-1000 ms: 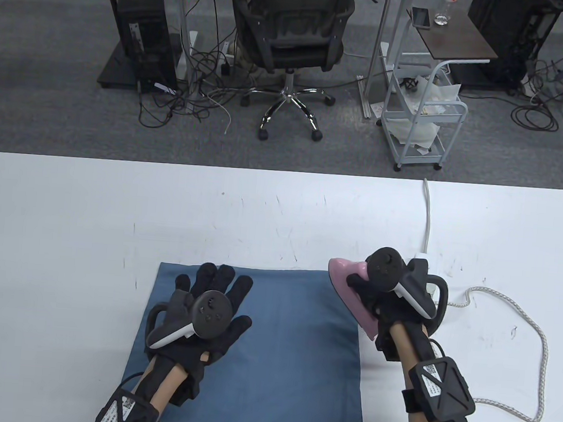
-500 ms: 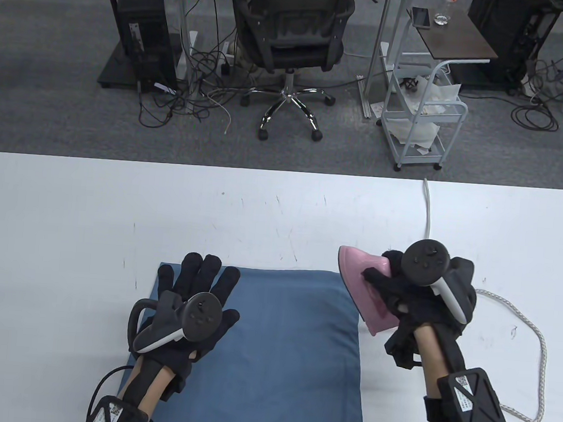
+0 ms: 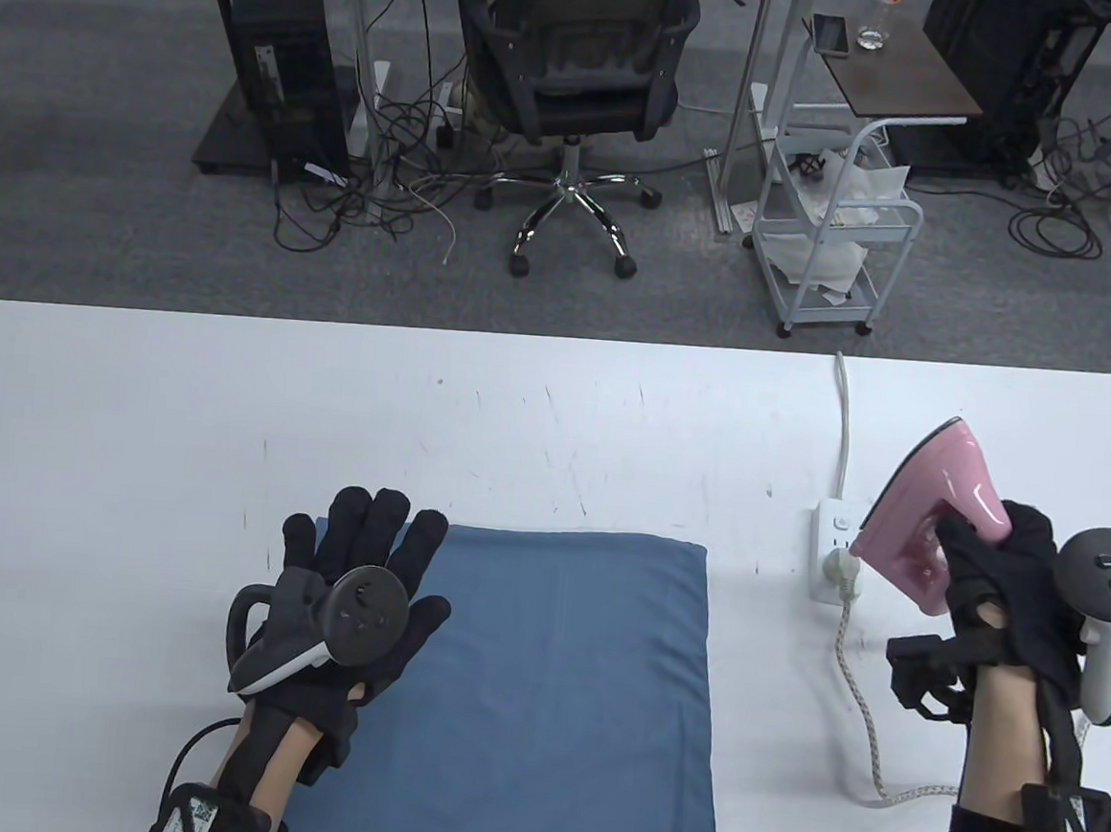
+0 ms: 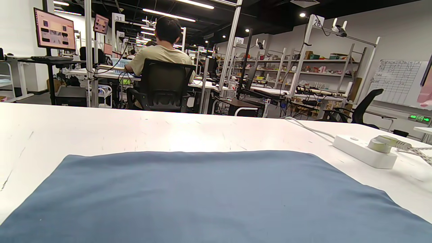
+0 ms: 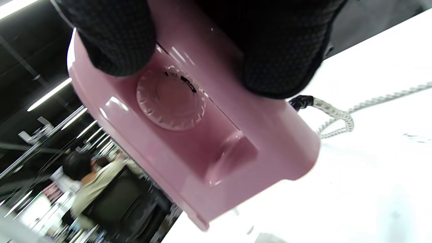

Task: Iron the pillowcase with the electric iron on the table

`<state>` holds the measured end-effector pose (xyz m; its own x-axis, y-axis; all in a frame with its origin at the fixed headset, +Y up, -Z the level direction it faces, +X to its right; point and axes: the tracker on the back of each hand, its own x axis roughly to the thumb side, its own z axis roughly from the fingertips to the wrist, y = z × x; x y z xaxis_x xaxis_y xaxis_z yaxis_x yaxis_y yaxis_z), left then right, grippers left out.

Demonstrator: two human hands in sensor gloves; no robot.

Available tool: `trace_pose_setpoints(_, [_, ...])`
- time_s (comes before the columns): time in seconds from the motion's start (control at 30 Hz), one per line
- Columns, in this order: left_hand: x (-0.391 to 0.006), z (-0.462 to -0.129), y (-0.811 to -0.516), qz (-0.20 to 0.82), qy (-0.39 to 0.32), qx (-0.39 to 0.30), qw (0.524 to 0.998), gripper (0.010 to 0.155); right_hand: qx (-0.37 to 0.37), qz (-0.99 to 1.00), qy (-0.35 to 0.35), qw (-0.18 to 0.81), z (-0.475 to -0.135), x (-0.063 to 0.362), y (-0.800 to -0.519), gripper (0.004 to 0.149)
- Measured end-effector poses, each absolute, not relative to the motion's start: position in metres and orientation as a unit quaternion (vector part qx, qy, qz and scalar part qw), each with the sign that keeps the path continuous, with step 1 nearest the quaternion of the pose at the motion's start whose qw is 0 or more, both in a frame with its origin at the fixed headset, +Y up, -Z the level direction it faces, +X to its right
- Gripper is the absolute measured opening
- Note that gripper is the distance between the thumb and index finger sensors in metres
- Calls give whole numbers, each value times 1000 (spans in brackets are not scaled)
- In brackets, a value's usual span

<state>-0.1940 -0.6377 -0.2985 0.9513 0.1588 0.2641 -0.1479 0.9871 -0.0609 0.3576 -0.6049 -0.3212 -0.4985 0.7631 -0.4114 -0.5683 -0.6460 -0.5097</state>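
Note:
A blue pillowcase [image 3: 553, 685] lies flat on the white table [image 3: 517, 413] near the front edge; it fills the lower part of the left wrist view [image 4: 209, 199]. My left hand [image 3: 352, 554] lies open with fingers spread at the pillowcase's left edge. My right hand [image 3: 994, 575] grips the handle of a pink electric iron [image 3: 931, 522], held tilted, nose up, at the table's right side, away from the pillowcase. In the right wrist view the iron [image 5: 189, 135] fills the frame with my fingers [image 5: 114, 37] around its handle above the dial.
A white power strip [image 3: 831, 553] with the iron's plug lies right of the pillowcase; it also shows in the left wrist view [image 4: 364, 153]. The braided cord [image 3: 863, 719] runs from it toward the front. An office chair [image 3: 572, 81] and a white cart [image 3: 835, 227] stand beyond the table.
My right hand has carried the iron off the pillowcase's right corner to the right and tipped its nose up. My left hand has slid left toward the pillowcase's left edge.

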Motion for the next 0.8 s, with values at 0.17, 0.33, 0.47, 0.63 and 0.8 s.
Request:
trace_pose_setpoints(0.17, [-195, -299, -637, 79, -134, -22, 988, 74, -367, 825, -160, 398, -326, 378, -652, 54])
trace_pose_setpoints(0.33, [-197, -299, -638, 77, -131, -23, 988, 74, -390, 811, -147, 410, -331, 387, -695, 53])
trace_pose_setpoints(0.47, [-198, -301, -638, 74, -126, -25, 989, 74, -395, 808, -138, 416, -333, 388, -713, 52])
trace_pose_setpoints(0.63, [-199, -300, -638, 73, -125, -25, 989, 74, -401, 801, -133, 424, -332, 391, -729, 52])
trace_pose_setpoints(0.8, [-198, -300, -638, 71, -126, -25, 989, 74, -390, 808, -133, 421, -331, 392, -738, 52])
